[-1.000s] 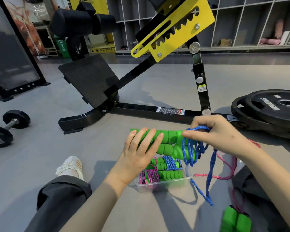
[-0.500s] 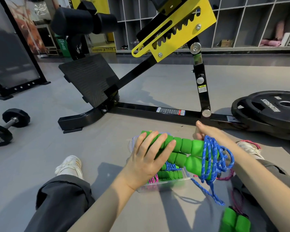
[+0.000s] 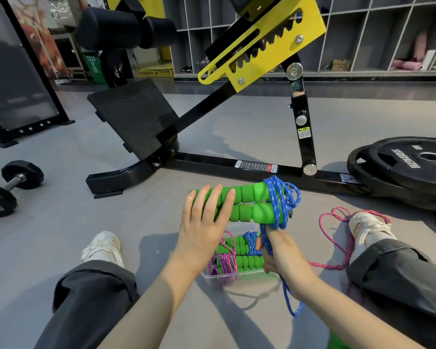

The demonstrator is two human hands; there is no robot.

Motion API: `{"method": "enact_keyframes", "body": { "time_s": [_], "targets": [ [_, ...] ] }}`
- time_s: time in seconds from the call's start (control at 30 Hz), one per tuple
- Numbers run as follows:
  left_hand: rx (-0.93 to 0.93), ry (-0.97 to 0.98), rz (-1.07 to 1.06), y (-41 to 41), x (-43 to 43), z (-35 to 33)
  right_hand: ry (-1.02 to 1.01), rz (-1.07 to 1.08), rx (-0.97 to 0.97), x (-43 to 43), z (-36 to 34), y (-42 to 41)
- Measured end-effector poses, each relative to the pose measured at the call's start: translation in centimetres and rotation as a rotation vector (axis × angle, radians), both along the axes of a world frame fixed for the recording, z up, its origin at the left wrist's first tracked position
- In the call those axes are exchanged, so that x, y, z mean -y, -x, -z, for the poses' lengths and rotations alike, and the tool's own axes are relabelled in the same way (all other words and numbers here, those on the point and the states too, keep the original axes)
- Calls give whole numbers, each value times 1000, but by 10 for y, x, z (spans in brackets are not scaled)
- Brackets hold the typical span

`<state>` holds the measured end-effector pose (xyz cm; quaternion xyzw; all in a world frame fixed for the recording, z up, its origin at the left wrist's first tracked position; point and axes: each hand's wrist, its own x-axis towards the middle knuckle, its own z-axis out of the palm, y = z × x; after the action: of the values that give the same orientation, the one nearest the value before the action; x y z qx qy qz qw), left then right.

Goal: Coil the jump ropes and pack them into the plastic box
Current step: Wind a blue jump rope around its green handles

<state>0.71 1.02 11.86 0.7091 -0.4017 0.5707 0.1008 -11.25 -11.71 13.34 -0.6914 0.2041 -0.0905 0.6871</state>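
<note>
1. The grey floor [image 3: 61,248] lies open to the left, between the dumbbell [image 3: 15,182] and the left leg [image 3: 93,293].
2. The black bench frame [image 3: 212,166] runs its base bar across the far side, just behind the hands, and closes off the room ahead.
3. Stacked weight plates [image 3: 408,170] lie at the far right, touching the end of that bar.
4. The right leg [image 3: 400,280] bounds the work area on the right. A loose pink cord [image 3: 322,265] is looped on the floor around the right shoe [image 3: 368,227].
5. The clear plastic box [image 3: 219,279] sits on the floor between the legs, below the hands. Coiled ropes [image 3: 239,258] with green grips and pink and blue cord lie inside it.
6. Two green handles [image 3: 249,205] are held side by side, level, in the air above the box's far edge. The blue cord [image 3: 280,197] is wound round their right ends, and its tail hangs down to the floor in front of the box.
7. The left hand [image 3: 204,222] is palm-down, its fingers laid over the handles' left ends and holding them; the thumb is hidden.
8. The right hand [image 3: 280,253] is closed in a fist round the blue cord just under the handles, over the right end of the box.
</note>
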Motion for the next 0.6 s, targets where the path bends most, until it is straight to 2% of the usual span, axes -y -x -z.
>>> {"method": "enact_keyframes", "body": {
  "time_s": [0.1,0.27,0.33,0.47,0.6],
  "targets": [
    [11,-4,-55,-7,-5,3,78,-104,-8,-1,-14,3],
    [12,-27,-67,-15,-13,0,261,-470,-178,25,-49,11],
    [12,-52,-61,-16,-17,1,362,-548,-199,38,-65,17],
    [9,-64,-40,-15,-23,3,470,-585,-159,54,-91,29],
    [27,-67,-28,-10,-26,-2,524,-452,-12,59,-106,33]
  ]
}}
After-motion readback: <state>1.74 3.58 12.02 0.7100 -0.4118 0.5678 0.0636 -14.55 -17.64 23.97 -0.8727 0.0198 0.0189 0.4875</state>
